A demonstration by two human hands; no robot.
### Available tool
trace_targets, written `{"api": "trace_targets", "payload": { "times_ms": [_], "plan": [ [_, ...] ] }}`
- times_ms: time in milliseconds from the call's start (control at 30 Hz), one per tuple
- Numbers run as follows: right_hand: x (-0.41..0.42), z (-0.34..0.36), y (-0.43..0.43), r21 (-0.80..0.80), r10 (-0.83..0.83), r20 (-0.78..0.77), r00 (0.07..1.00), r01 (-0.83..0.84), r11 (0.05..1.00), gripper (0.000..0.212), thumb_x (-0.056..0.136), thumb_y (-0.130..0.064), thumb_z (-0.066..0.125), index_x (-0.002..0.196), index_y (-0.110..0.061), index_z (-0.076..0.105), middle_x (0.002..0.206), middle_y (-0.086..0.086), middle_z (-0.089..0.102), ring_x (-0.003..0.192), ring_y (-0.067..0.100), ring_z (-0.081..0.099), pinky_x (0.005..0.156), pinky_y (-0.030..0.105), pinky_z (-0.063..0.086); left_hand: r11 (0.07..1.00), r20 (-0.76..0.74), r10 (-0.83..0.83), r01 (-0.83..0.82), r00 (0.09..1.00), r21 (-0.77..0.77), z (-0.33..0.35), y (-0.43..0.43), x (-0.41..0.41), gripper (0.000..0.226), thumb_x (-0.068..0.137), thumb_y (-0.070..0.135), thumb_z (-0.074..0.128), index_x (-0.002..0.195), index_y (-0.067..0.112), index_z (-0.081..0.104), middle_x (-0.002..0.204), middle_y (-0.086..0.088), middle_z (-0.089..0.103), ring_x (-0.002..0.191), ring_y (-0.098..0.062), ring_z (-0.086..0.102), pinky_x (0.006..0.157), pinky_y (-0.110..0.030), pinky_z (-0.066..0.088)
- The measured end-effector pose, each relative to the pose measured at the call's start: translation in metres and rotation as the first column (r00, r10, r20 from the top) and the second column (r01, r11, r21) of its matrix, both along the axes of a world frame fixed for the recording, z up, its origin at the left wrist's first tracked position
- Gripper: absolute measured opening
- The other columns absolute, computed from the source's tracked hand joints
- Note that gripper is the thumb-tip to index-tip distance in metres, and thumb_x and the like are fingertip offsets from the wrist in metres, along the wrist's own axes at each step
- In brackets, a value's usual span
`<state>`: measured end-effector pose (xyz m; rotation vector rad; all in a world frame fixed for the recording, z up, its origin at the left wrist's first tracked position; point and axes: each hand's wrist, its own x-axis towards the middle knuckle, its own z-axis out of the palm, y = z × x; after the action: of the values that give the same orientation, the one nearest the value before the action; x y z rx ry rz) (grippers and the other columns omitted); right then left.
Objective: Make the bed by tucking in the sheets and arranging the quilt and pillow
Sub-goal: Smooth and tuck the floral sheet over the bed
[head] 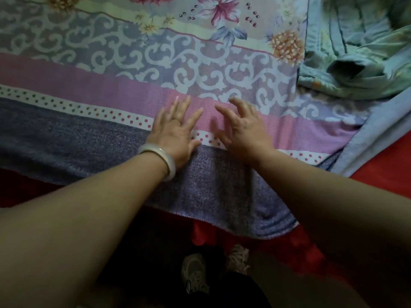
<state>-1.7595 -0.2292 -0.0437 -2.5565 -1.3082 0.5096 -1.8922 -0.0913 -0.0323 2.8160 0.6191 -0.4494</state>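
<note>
sheet (111,70): big patterned cloth, flowers, scrolls, dotted band. It lies spread under both my hands and runs far to my left. Its dark hem hangs loose over the bed edge below my wrists, not tucked yet.
quilt (355,52): green, crumpled in a heap beyond and to the right of my right hand, well apart from it. Not arranged.
red layer (389,165): shows under the sheet hem, below my forearms and off to my right.
pale blue edge (373,138): strip of cloth to the right of my right hand. Can't tell which cover it belongs to.
left hand (175,130): released, palm down, fingers straight and spread, pressing flat on the pink band. Holds nothing.
right hand (242,127): released, just beside the left one, fingers spread and a bit bent, on or just over the sheet. It's blurred, so I can't tell about contact. Grips nothing.
bangle (160,156): pale, on my left wrist.
shoes (195,272): down between my forearms, on the floor.
pillow: not in view.
handling: I judge the sheet thin, light and limp. It should slide and wrinkle easily, so smooth it with flat palms.
where to hold: pinch the hanging hem below my wrists and push it under. The quilt looks bulkier and soft, so take it by an edge or corners.
</note>
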Motion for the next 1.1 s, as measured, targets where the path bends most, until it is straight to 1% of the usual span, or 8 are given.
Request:
{"api": "trace_targets", "payload": {
  "times_ms": [67,133,267,500,633,833,967,1100],
  "plan": [
    [-0.005,-0.022,-0.010,-0.071,0.036,0.039,0.999,-0.033,0.997,0.062,0.098,-0.056,0.033,0.153,-0.033,0.018,0.162,0.007,0.004,0.149,0.026,0.000,0.121,0.044,0.003,0.999,-0.081,-0.004,0.007,0.997,0.042,-0.024,-0.017,-0.006,0.073,0.095,0.056,0.027,0.147,0.032,-0.017,0.153,-0.004,-0.030,0.141,-0.023,-0.027,0.116,-0.052,-0.008],
    [-0.027,-0.038,-0.040,-0.016,0.104,0.102,0.989,-0.103,0.995,0.064,0.098,-0.055,0.027,0.154,-0.027,0.018,0.162,0.009,0.005,0.149,0.025,-0.001,0.121,0.046,0.004,0.994,-0.034,-0.021,0.024,0.999,0.108,-0.045,-0.043,-0.027,0.074,0.092,0.059,0.015,0.146,0.024,-0.021,0.152,-0.012,-0.029,0.142,-0.027,-0.024,0.114,-0.056,-0.007],
    [-0.078,-0.047,-0.119,0.041,0.225,0.141,0.964,-0.233,0.972,0.065,0.097,-0.049,0.039,0.152,-0.017,0.027,0.160,0.013,0.016,0.149,0.027,0.010,0.118,0.049,0.017,0.985,0.108,-0.145,0.133,0.984,0.109,-0.060,-0.085,-0.060,0.083,0.082,0.056,0.027,0.148,0.009,0.009,0.156,-0.022,0.005,0.144,-0.037,0.008,0.112,-0.061,0.007],
    [-0.117,-0.043,-0.188,-0.001,0.368,0.065,0.927,-0.369,0.929,0.056,0.097,-0.042,0.041,0.149,-0.021,0.037,0.158,0.008,0.026,0.147,0.027,0.020,0.115,0.044,0.022,0.899,0.157,-0.429,0.438,0.890,-0.027,-0.059,-0.141,-0.100,0.072,0.082,0.034,0.038,0.144,0.000,0.027,0.154,-0.020,0.021,0.142,-0.035,0.020,0.111,-0.048,0.019],
    [-0.102,-0.025,-0.186,0.161,0.334,-0.069,0.940,-0.320,0.934,0.038,0.096,-0.035,0.050,0.129,-0.018,0.059,0.142,0.005,0.050,0.133,0.023,0.043,0.107,0.039,0.036,0.905,0.337,-0.330,0.397,0.882,-0.153,-0.043,-0.155,-0.084,0.053,0.082,0.037,0.045,0.123,0.006,0.057,0.126,-0.011,0.059,0.116,-0.025,0.055,0.098,-0.038,0.045],
    [-0.027,0.007,-0.196,0.208,0.263,0.021,0.965,-0.261,0.943,0.027,0.084,-0.023,0.048,0.099,-0.010,0.065,0.104,0.008,0.060,0.093,0.032,0.058,0.080,0.042,0.046,0.907,0.337,-0.070,0.201,0.939,-0.371,-0.018,-0.189,-0.018,0.028,0.084,0.026,0.041,0.111,0.020,0.046,0.088,-0.004,0.062,0.075,-0.026,0.063,0.056,-0.034,0.053],
    [0.035,0.013,-0.219,0.175,0.173,0.170,0.970,-0.203,0.963,0.026,0.080,-0.022,0.047,0.095,-0.012,0.066,0.104,0.009,0.061,0.096,0.031,0.057,0.083,0.038,0.039,0.892,0.316,-0.019,0.158,0.949,-0.422,-0.009,-0.222,0.009,0.018,0.083,0.035,0.042,0.098,0.026,0.045,0.086,0.000,0.059,0.076,-0.023,0.061,0.061,-0.034,0.050],
    [0.094,0.016,-0.236,-0.054,0.152,0.246,0.957,-0.143,0.988,0.040,0.078,-0.023,0.038,0.105,-0.014,0.065,0.104,0.010,0.061,0.105,0.035,0.056,0.098,0.043,0.031,0.906,0.232,-0.013,0.110,0.973,-0.408,-0.007,-0.243,0.018,0.032,0.084,0.050,0.052,0.093,0.021,0.058,0.083,0.004,0.059,0.084,-0.019,0.057,0.071,-0.030,0.047]
  ]
}}
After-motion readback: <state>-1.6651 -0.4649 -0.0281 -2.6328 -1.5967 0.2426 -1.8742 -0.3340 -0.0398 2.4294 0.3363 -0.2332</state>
